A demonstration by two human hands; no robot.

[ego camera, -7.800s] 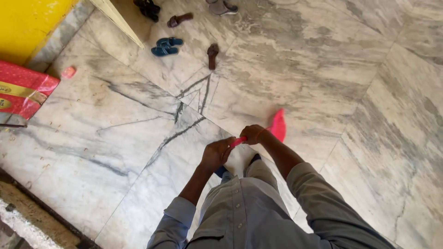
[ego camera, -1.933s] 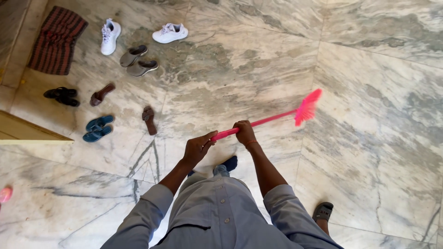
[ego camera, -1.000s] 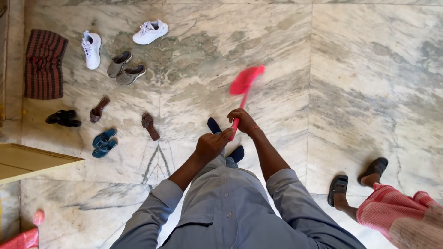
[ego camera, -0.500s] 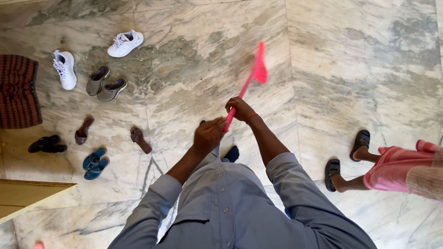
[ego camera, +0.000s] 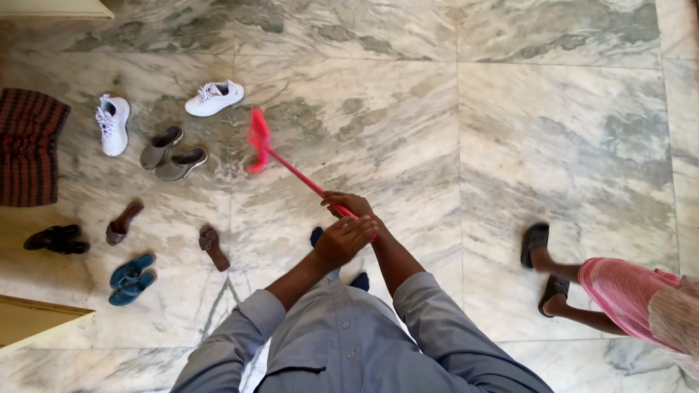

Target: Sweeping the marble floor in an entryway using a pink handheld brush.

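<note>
Head view: left hand [ego camera: 342,241] and right hand [ego camera: 348,204] grip pink broom [ego camera: 280,161]; bristles near grey slippers [ego camera: 172,154].

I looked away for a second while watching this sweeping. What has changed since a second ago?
The pink broom has swung left: its head, up ahead a second ago, now points toward the grey sandals. The other person's sandalled feet have stepped further in on the right. Both hands, left and right, keep their grip on the handle; the shoes lie unmoved.
</note>
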